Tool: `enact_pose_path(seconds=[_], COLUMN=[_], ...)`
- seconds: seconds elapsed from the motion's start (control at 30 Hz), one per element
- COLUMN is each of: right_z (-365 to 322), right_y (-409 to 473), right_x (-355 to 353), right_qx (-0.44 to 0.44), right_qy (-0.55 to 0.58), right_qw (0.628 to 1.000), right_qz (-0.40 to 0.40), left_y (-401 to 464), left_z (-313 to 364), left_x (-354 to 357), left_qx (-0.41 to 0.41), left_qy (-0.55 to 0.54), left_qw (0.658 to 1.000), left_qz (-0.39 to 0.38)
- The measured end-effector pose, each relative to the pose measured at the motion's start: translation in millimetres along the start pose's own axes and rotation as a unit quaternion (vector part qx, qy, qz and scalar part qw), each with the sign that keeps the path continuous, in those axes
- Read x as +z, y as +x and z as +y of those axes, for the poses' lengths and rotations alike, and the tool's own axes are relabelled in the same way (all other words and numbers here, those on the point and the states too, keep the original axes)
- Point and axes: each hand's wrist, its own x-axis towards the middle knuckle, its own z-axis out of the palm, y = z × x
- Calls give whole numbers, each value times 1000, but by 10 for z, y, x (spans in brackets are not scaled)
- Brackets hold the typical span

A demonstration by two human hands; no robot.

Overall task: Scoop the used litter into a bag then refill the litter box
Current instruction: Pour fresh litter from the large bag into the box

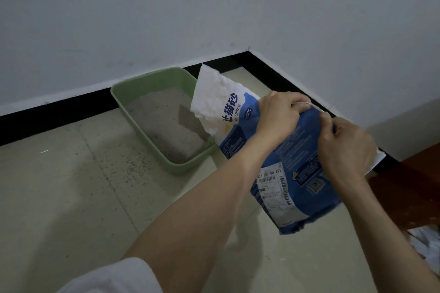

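A green litter box [123, 95] sits on the floor against the wall, with grey litter [162, 121] spread across its bottom. A blue and white litter bag [295, 173] is held tilted above the floor, its white crumpled open end [214, 95] pointing down over the box's right side. My left hand [278, 114] grips the bag's upper side near the middle. My right hand [345, 147] grips the bag's raised right edge. No litter stream is visible at the mouth.
Black baseboard [59, 112] runs along both white walls, which meet in a corner behind the box. Spilled litter grains [133, 166] dot the beige floor tiles left of the box. Dark wooden furniture [409, 188] and crumpled white material [426, 242] lie at the right.
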Motion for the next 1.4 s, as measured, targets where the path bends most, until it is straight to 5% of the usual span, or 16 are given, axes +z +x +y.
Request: enact_pose_path(seconds=[0.13,0.27,0.37,0.53,0.73,0.97,1.17,1.3,1.4], right_z=[175,488,618,519,600,605,433,-10,-374], right_y=[-95,-396,-685,-682,-619,-583,-193,246,496], right_x=[160,523,849,1055,1058,1042,964,1221,1807], right_qx=[9,76,125,100,71,47,26,15,-47], right_qy=[30,64,83,89,114,121,1,39,-47], right_qw=[999,993,980,978,976,974,956,964,930], right_qz=[-4,-66,-127,-162,-170,-187,-291,-262,-362], left_y=[-17,-114,-240,-137,-41,-5,-12,23,29], left_z=[-64,-302,-544,-829,-1251,-1603,-1771,-1845,-1872], left_x=[22,45,37,-213,-693,-781,-658,-671,-661], left_qx=[49,98,94,28,-171,-374,-409,-401,-409], left_qy=[118,286,366,417,369,115,42,38,29], left_qw=[991,943,900,883,910,920,909,910,906], left_qz=[-31,-139,-218,-212,-87,27,60,97,104])
